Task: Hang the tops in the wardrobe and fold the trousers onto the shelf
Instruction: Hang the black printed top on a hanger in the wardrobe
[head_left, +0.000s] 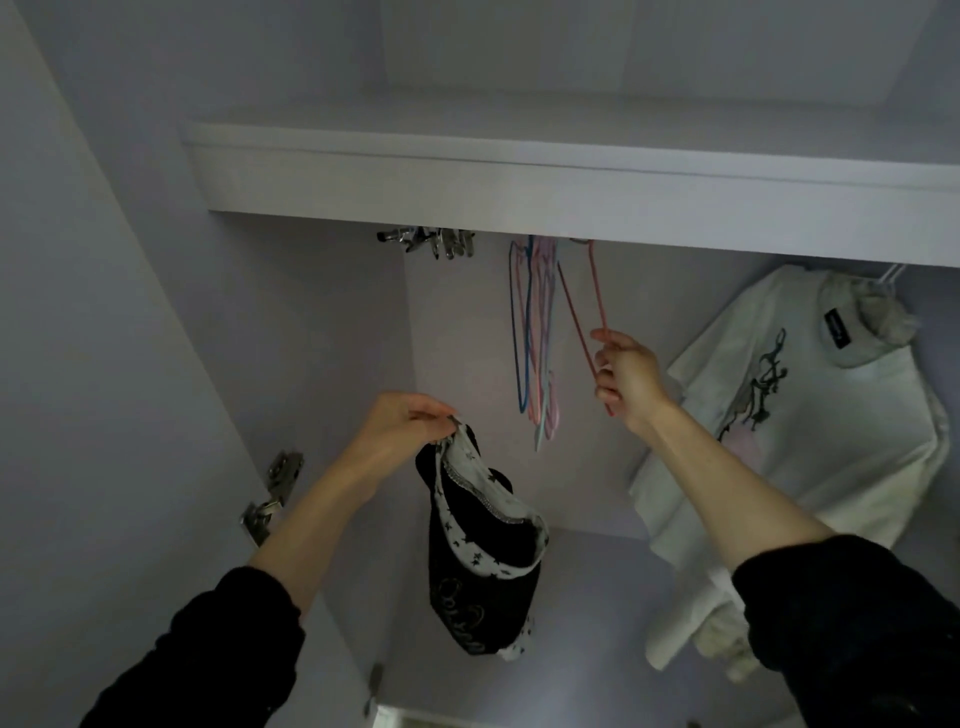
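While your left hand (402, 423) pinches the black top (480, 551) by its edge, the top hangs straight down, long way up and down. Its white star trim curls around the opening near your fingers, and its bottom end points at the wardrobe floor. It hangs in the air in front of the back wall, touching nothing else.

Your right hand (626, 371) is up higher, fingers curled around one red hanger (597, 312). That hanger is tilted, hook end up under the shelf (571, 182), bottom end in your hand. You hold one hanger and one top.

Just left of the red hanger, a bunch of thin hangers (535, 343) hangs straight down. They are blue and pink, too close together to count. Further left, some shiny metal clips (431, 241) sit under the shelf.

To the right, one white top (810, 415) with a dark drawing already hangs on a white hanger, tilted. It is just beside your right arm. Two metal hinges (272, 496) show on the left wall.
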